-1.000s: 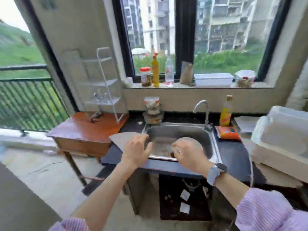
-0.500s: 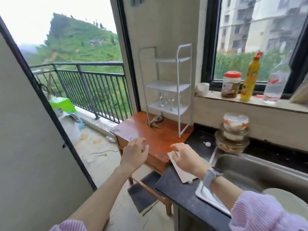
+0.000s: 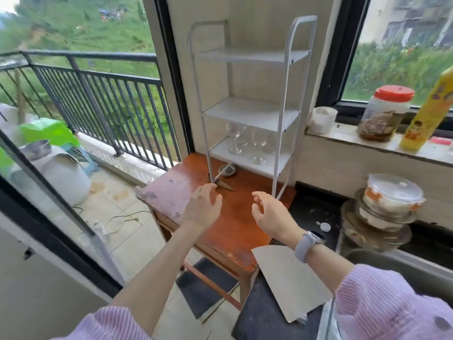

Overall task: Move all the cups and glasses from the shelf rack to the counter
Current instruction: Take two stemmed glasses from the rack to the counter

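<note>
A white three-tier shelf rack [image 3: 284, 94] stands on a small orange-brown wooden table [image 3: 235, 222]. On its lowest shelf stand clear stemmed glasses [image 3: 259, 141], one at the left [image 3: 234, 133]; the two upper shelves hold nothing. My left hand [image 3: 203, 207] hovers open over the table in front of the rack's left leg. My right hand [image 3: 269, 212], a watch on its wrist, is open near the rack's right leg. Both hands hold nothing and are short of the glasses. The dark counter [image 3: 311, 212] lies right of the table.
A round metal dish with a utensil [image 3: 226, 171] lies under the rack. On the counter are a grey board [image 3: 289, 278], stacked lidded bowls [image 3: 382, 207] and the sink edge [image 3: 392, 258]. The sill holds a white cup [image 3: 321, 119], red-lidded jar [image 3: 384, 114] and yellow bottle [image 3: 429, 111]. Balcony railing at left.
My view has swung left from the sink to the shelf rack and come closer. Both hands have moved from the sink edge across to the wooden table, reaching towards the rack.
</note>
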`<action>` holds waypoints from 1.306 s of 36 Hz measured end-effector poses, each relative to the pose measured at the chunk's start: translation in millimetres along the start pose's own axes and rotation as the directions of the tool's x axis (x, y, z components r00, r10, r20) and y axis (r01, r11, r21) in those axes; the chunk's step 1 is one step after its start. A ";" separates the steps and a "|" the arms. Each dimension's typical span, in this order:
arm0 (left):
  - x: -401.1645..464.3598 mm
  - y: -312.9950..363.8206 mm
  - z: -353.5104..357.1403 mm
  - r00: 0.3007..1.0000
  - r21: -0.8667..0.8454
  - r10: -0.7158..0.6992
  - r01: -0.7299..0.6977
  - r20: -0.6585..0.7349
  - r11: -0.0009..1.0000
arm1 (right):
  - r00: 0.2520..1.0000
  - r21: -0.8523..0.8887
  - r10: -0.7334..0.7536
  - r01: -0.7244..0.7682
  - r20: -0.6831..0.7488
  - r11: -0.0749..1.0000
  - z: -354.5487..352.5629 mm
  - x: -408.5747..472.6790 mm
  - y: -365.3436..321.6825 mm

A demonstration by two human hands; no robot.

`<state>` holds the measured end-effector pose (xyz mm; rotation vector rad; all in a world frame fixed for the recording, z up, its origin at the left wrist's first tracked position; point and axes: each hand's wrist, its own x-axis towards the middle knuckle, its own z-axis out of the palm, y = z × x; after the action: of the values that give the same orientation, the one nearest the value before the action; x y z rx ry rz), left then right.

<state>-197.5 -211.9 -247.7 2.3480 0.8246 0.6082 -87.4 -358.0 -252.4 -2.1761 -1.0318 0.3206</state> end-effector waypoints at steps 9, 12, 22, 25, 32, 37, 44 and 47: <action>123.8 -39.2 42.5 0.998 -0.204 0.058 -0.053 0.023 0.978 | 0.979 0.100 0.149 -0.136 -0.138 0.986 31.5 99.9 5.0; 164.2 -43.4 56.5 0.997 -0.274 0.051 -0.034 0.056 0.961 | 0.949 0.210 0.221 -0.174 -0.227 0.962 41.7 131.4 6.2; 259.2 -55.0 104.3 0.986 -0.501 0.047 0.040 0.159 0.864 | 0.810 0.426 0.446 -0.275 -0.380 0.862 37.0 213.5 34.9; 275.4 -50.2 116.1 0.985 -0.563 0.049 0.055 0.168 0.825 | 0.797 0.472 0.459 -0.254 -0.393 0.844 37.1 228.3 43.3; 297.2 -43.0 128.3 0.979 -0.669 0.058 0.090 0.196 0.737 | 0.809 0.559 0.445 -0.179 -0.384 0.810 37.2 248.9 50.9; 298.3 -36.5 128.9 0.984 -0.663 0.055 0.072 0.169 0.746 | 0.747 0.572 0.509 -0.212 -0.428 0.793 36.4 253.4 47.7; 259.7 -35.2 100.3 0.976 -0.666 0.053 0.104 0.211 0.739 | 0.750 0.656 0.496 -0.112 -0.437 0.747 42.0 219.6 23.1; 233.1 -37.1 85.5 0.965 -0.684 0.017 0.174 0.262 0.708 | 0.753 0.636 0.486 -0.118 -0.444 0.763 51.8 190.1 12.7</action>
<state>1.1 -62.3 -282.2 1.6195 0.4507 0.4622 18.9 -195.0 -285.5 -1.6875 -0.1489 0.0676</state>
